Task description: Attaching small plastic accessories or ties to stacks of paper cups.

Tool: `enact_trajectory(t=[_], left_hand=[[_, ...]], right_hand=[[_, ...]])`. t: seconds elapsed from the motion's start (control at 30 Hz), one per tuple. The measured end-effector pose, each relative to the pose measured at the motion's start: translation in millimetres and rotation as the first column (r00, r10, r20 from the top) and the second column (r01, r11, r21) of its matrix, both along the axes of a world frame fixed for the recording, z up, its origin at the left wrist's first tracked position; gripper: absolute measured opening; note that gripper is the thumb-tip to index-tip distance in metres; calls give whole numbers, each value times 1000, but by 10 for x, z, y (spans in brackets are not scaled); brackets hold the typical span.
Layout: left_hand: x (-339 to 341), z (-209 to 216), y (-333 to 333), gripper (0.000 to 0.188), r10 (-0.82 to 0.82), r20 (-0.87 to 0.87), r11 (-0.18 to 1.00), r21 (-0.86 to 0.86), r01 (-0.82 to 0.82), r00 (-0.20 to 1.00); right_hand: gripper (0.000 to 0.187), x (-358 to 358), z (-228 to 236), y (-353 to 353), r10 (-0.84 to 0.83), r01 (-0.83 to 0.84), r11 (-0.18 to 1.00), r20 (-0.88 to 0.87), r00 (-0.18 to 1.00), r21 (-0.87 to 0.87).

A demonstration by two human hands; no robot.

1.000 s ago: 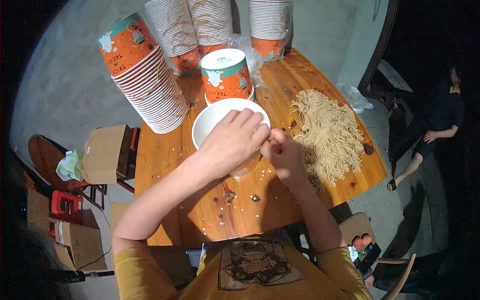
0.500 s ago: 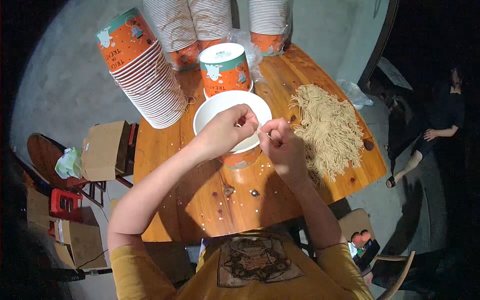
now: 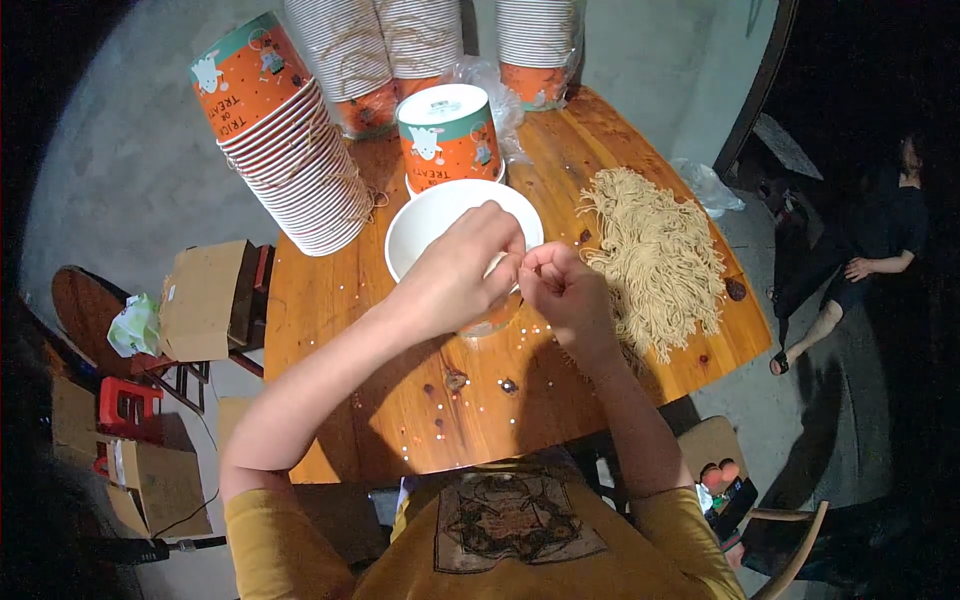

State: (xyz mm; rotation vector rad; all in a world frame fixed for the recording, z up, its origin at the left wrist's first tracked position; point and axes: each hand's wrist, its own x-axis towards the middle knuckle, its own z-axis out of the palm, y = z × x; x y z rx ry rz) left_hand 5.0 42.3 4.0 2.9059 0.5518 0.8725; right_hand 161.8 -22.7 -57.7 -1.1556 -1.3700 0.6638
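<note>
A white paper bucket (image 3: 415, 225) with an orange outside stands upright on the wooden table, its mouth facing me. Over its right rim my left hand (image 3: 465, 265) is closed, the thumb and fingers pinched together. My right hand (image 3: 565, 290) is pinched too, its fingertips almost touching the left ones. What they hold is too small and hidden to make out. To the right of my right hand lies a loose pile of beige cords (image 3: 655, 265). Directly behind the bucket, an orange and green bucket (image 3: 450, 145) stands upside down.
A tall leaning stack of nested buckets (image 3: 300, 170) stands at the left table edge. More bucket stacks (image 3: 425, 40) stand at the back, beside clear plastic wrap (image 3: 500, 100). Cardboard boxes (image 3: 207, 300) and a red stool (image 3: 130, 405) are at left. Another person (image 3: 880, 260) is at far right.
My left hand has rolled slightly, its knuckles now nearer the right hand and covering more of the rim. The right fingers have curled in a little. The buckets and cords stay put.
</note>
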Motion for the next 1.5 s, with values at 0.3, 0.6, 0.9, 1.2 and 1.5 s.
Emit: enact_trajectory(t=[0.3,0.6,0.9,1.2,1.5], left_hand=[[-39,128,47,10,24,-66,951,-306,-43,998],[-95,275,131,13,-44,-239,869,470,155,970],[-131,21,128,25,2,46,449,-892,40,999],[55,-118,89,21,104,4,508,-860,-50,995],[81,-71,77,19,150,-50,527,-841,-123,987]], right_hand=[[14,2,86,-32,59,-58,993,6,998,-99],[15,-33,123,-4,45,-44,985,-2,999,-165],[11,13,208,46,102,-202,962,-443,891,-183],[15,71,140,49,145,-320,920,-560,816,-227],[12,165,124,-29,81,-123,990,-424,902,-73]])
